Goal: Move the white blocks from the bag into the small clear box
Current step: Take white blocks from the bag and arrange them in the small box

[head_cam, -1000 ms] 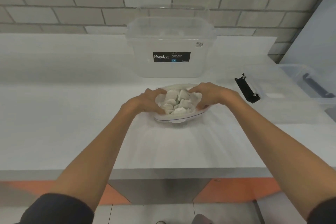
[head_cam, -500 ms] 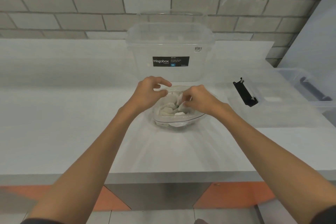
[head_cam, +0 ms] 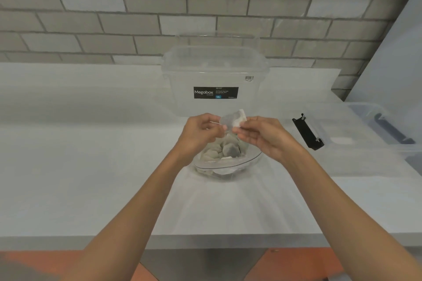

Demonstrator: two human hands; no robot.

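White block (head_cam: 239,118) is being pinched at the fingertips of the right hand (head_cam: 262,137), just above the bag (head_cam: 228,166), which is holding the rest on the counter (head_cam: 91,166). Left hand (head_cam: 201,132) is pinching the bag's raised edge (possibly touching the block too, cannot tell). Small clear box (head_cam: 356,157) is lying off right, so the right hand is nearer for the carry.

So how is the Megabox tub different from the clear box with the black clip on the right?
The Megabox tub stands tall behind the bag; the low clear box lies shallow off to the right. The tub bears a black printed label; the low box has a black clip instead. Both are clear plastic.
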